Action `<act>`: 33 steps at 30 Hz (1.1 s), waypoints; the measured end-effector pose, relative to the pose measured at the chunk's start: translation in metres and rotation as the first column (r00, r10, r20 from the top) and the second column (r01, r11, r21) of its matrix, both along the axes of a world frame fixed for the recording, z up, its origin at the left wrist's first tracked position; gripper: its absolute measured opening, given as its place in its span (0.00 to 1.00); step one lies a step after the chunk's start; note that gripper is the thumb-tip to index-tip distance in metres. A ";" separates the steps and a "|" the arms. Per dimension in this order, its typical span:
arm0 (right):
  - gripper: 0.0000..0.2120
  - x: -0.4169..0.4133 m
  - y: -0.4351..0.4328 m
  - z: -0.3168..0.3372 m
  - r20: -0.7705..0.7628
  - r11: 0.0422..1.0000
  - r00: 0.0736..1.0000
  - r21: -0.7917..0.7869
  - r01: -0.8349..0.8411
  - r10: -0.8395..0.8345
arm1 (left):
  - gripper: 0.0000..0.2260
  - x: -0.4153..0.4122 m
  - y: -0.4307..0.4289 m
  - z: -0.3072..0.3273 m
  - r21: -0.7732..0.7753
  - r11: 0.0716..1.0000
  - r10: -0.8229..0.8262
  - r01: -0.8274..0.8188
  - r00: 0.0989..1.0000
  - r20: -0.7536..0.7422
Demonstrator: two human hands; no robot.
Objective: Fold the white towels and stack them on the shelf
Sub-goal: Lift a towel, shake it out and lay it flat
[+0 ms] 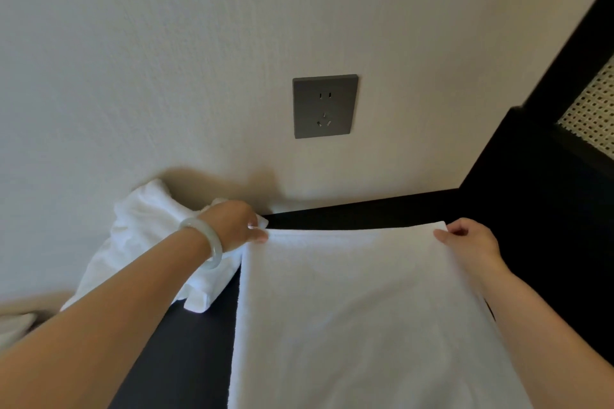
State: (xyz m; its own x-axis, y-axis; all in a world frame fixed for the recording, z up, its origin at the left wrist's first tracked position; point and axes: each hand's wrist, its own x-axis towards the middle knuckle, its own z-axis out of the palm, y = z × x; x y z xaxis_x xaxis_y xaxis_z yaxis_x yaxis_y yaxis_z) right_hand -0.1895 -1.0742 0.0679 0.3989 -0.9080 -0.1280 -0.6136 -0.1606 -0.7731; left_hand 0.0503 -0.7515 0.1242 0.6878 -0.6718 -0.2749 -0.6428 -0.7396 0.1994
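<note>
I count two white towels for certain. The flat white terry towel [358,309] lies spread on the dark counter [186,359], its far edge running parallel to the cream wall [166,60] and near it. The crumpled white towel [143,236] is heaped against that wall at the left, touching the flat one's left side. A sliver of white fabric [16,325] shows at the left edge; I cannot tell whether it is a third towel.

Both of my hands are on the flat towel. My left hand [232,226] pinches its far left corner between thumb and fingers, and the forearm crosses over the crumpled heap, hiding part of it. A single pale, glassy bangle [206,242] sits on that wrist. My right hand [471,242] pinches the far right corner, fingers curled over the edge.

One dark grey square wall socket [325,106] is set in the wall above the towel. To the right stands a black wooden frame [531,159] holding one woven cane panel [594,109], well apart from the hands.
</note>
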 end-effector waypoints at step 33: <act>0.35 -0.117 0.115 0.007 -0.689 0.792 0.689 -0.283 -0.541 0.226 | 0.28 -0.215 0.024 -0.062 -0.035 0.999 0.022 -0.017 0.990 0.142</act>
